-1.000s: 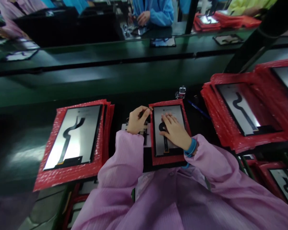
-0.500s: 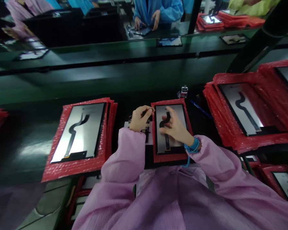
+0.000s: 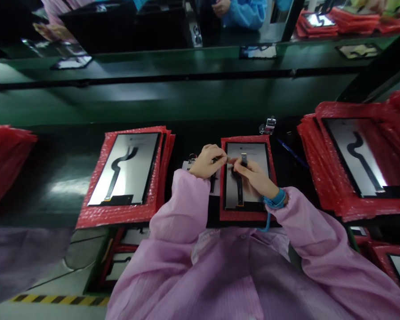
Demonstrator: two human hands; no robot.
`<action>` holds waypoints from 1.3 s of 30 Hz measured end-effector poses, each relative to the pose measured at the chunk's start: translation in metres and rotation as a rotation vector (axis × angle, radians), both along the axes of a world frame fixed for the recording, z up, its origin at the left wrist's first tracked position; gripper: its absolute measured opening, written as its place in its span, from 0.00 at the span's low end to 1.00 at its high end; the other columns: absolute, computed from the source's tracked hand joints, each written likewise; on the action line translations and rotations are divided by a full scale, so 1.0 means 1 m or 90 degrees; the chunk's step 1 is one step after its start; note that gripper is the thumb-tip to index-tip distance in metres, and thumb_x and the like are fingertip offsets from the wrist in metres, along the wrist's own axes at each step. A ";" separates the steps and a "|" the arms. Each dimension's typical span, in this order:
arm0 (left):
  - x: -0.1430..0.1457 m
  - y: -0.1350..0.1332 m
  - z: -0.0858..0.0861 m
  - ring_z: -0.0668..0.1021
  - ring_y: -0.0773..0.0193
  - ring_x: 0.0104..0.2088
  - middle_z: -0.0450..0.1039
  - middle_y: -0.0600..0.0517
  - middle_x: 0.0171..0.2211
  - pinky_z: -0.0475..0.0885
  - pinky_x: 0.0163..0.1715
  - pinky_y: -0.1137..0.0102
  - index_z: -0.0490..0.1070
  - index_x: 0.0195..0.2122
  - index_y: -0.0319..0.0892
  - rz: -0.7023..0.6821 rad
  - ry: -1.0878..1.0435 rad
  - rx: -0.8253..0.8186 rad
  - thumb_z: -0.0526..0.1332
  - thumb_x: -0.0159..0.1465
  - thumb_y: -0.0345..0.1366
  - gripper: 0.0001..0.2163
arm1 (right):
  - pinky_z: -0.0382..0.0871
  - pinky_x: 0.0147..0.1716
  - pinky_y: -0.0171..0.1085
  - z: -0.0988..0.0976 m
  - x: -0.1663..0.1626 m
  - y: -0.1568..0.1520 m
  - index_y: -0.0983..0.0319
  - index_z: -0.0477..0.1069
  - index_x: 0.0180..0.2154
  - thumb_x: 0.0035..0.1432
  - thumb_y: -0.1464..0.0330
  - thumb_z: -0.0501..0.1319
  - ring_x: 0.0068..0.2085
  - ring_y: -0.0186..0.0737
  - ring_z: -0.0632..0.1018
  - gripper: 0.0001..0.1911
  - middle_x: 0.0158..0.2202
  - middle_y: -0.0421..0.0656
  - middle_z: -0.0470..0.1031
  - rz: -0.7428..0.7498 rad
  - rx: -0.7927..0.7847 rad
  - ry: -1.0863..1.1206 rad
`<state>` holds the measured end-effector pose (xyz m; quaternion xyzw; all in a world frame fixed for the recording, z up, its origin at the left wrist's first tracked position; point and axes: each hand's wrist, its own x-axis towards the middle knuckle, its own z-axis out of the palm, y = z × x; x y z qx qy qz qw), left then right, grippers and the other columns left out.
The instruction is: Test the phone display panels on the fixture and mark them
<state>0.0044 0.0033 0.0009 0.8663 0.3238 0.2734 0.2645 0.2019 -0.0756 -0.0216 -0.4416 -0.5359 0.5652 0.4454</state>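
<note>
In front of me a display panel (image 3: pixel 253 151) lies on a red bubble-wrap sheet (image 3: pixel 225 215). A black flex cable (image 3: pixel 240 189) runs up its middle from the dark lower edge. My right hand (image 3: pixel 256 178) pinches the upper part of that cable, and the connector end sticks up past the fingers. Over the panel's left edge my left hand (image 3: pixel 210 161) has thumb and forefinger pressed together on a small piece I cannot make out, close to the cable. Beneath the left hand lies a white sheet (image 3: pixel 216 189) with dark parts on it, mostly covered.
Panels on red bubble wrap are stacked to the left (image 3: pixel 126 169) and right (image 3: pixel 350 151). A metal tally counter (image 3: pixel 270 125) and a blue pen (image 3: pixel 293 153) lie behind and right of my panel. Beyond a green ledge (image 3: pixel 173 100), other people sit at another bench.
My right hand has gone from spread fingers over the panel to pinching the cable. The left hand has shifted right, over the panel's edge. The whole view has swung a little left.
</note>
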 end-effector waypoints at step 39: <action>0.004 -0.004 0.000 0.78 0.58 0.41 0.77 0.52 0.32 0.64 0.60 0.54 0.72 0.32 0.44 -0.064 0.114 -0.030 0.55 0.67 0.36 0.09 | 0.61 0.58 0.51 0.002 0.008 0.014 0.58 0.69 0.33 0.69 0.60 0.51 0.49 0.47 0.69 0.15 0.44 0.47 0.73 0.076 0.213 -0.336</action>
